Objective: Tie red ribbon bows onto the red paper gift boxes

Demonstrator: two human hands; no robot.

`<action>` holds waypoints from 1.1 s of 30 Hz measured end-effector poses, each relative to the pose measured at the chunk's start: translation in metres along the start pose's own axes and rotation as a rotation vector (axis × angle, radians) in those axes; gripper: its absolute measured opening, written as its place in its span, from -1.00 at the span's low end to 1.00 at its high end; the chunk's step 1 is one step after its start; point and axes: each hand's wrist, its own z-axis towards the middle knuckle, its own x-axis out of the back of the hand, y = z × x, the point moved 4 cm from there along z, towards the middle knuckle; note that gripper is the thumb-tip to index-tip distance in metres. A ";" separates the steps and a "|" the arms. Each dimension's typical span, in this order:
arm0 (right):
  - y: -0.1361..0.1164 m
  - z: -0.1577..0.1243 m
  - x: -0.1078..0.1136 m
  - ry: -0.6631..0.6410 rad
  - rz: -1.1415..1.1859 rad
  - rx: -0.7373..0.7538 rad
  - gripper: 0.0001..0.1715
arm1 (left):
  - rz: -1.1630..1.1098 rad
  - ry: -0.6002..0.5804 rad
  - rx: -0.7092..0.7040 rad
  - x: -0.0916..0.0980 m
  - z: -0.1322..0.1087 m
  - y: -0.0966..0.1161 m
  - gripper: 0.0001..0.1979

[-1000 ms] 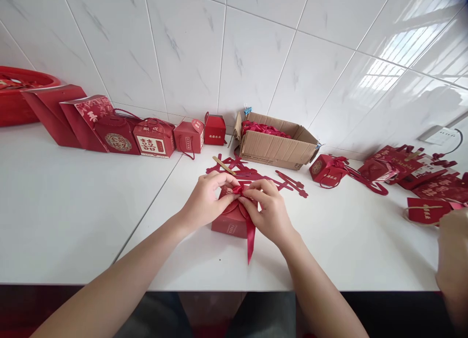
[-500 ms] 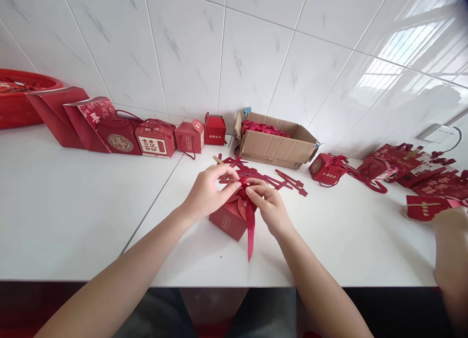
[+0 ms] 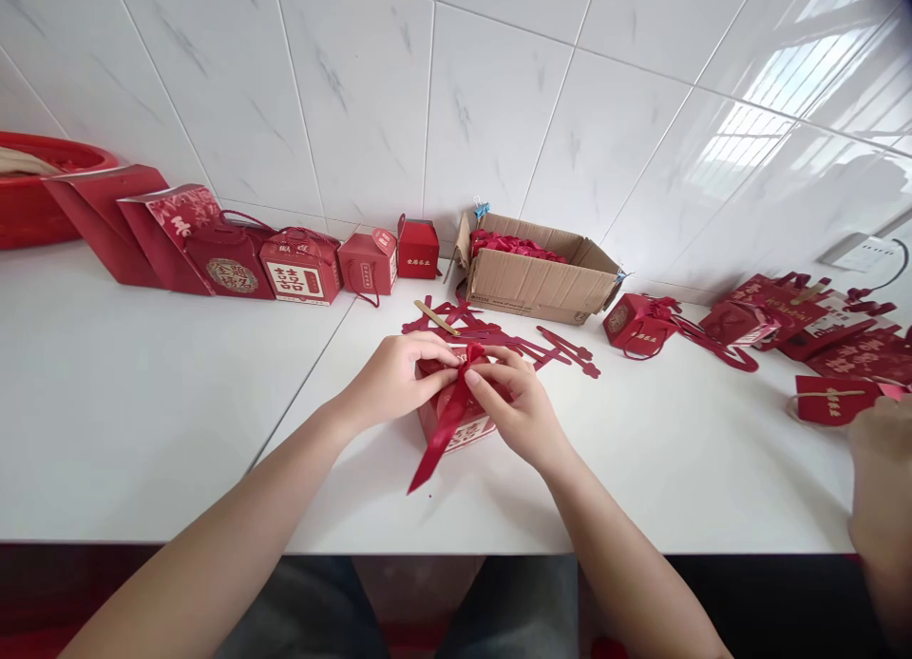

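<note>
A small red gift box (image 3: 470, 429) stands on the white table near the middle, with a red ribbon (image 3: 443, 433) at its top. One ribbon tail hangs down toward the lower left over the box. My left hand (image 3: 403, 379) pinches the ribbon at the box top from the left. From the right, my right hand (image 3: 519, 407) pinches it at the same spot, the fingertips of both hands almost touching. The fingers partly cover the box top and the knot area.
Flat red strips (image 3: 499, 341) lie just behind the box. Farther back are a cardboard box (image 3: 534, 293) of red ribbons and a row of red boxes (image 3: 303, 270). Another person's hand (image 3: 880, 441) is at the right edge beside a red box (image 3: 833, 400). A red basin (image 3: 35, 208) sits far left.
The gift box has turned, so a side with a pale printed panel now faces front. The ribbon tail has swung from the right to the lower left. Both hands stay at the top.
</note>
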 end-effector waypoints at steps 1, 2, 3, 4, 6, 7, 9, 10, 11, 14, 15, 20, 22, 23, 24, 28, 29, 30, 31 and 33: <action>-0.002 -0.001 0.001 -0.016 -0.032 0.021 -0.76 | -0.008 -0.014 0.001 0.001 0.000 -0.001 -0.90; -0.003 -0.001 0.003 -0.035 -0.062 0.042 -0.76 | -0.013 -0.022 0.002 0.001 0.000 -0.002 -0.91; -0.005 -0.001 0.005 -0.053 -0.086 0.065 -0.76 | -0.014 -0.025 0.004 0.001 0.000 -0.003 -0.91; -0.006 -0.001 0.008 -0.071 -0.102 0.088 -0.76 | -0.013 -0.024 0.007 0.001 0.000 -0.003 -0.91; -0.008 -0.002 0.014 -0.101 -0.115 0.127 -0.78 | -0.012 -0.020 0.017 0.000 0.001 -0.005 -0.91; -0.008 -0.002 0.017 -0.114 -0.114 0.145 -0.81 | -0.013 -0.017 0.021 0.000 0.001 -0.005 -0.90; -0.008 -0.001 0.021 -0.130 -0.120 0.174 -0.81 | -0.014 -0.013 0.021 -0.001 0.001 -0.005 -0.90; -0.008 -0.001 0.021 -0.133 -0.140 0.186 -0.78 | -0.015 -0.012 0.019 -0.001 0.001 -0.005 -0.90; -0.008 0.000 0.022 -0.131 -0.173 0.202 -0.76 | -0.014 -0.012 0.016 -0.001 0.001 -0.005 -0.90; -0.010 0.002 0.020 -0.101 -0.316 0.293 -0.76 | -0.012 -0.019 0.006 -0.002 0.001 -0.004 -0.90; -0.012 0.003 0.020 -0.091 -0.359 0.337 -0.77 | -0.012 -0.019 0.004 -0.002 0.001 -0.004 -0.91; -0.025 0.003 0.037 -0.250 -0.407 0.427 -0.82 | -0.019 -0.013 -0.004 -0.003 0.001 -0.005 -0.91; -0.026 0.004 0.047 -0.408 -0.373 0.389 -0.85 | -0.028 -0.019 -0.011 -0.003 0.001 -0.005 -0.91; -0.026 0.007 0.052 -0.409 -0.365 0.372 -0.79 | -0.032 -0.023 -0.016 -0.004 0.001 -0.004 -0.91; -0.025 0.011 0.058 -0.343 -0.358 0.356 -0.73 | -0.035 -0.029 -0.022 -0.004 0.001 -0.004 -0.91; -0.017 0.026 0.055 -0.120 -0.259 0.406 -0.72 | -0.019 -0.051 -0.049 -0.004 0.000 0.000 -0.91; -0.015 0.027 0.046 -0.164 -0.234 0.451 -0.65 | -0.012 -0.054 -0.053 -0.004 0.000 0.001 -0.91; -0.014 0.027 0.037 -0.211 -0.216 0.490 -0.61 | -0.007 -0.055 -0.055 -0.004 -0.001 0.002 -0.91; -0.012 0.027 0.030 -0.241 -0.206 0.514 -0.59 | -0.002 -0.052 -0.056 -0.004 -0.001 0.002 -0.91; -0.009 0.025 0.021 -0.229 -0.210 0.533 -0.66 | 0.006 -0.042 -0.055 -0.004 -0.002 0.003 -0.90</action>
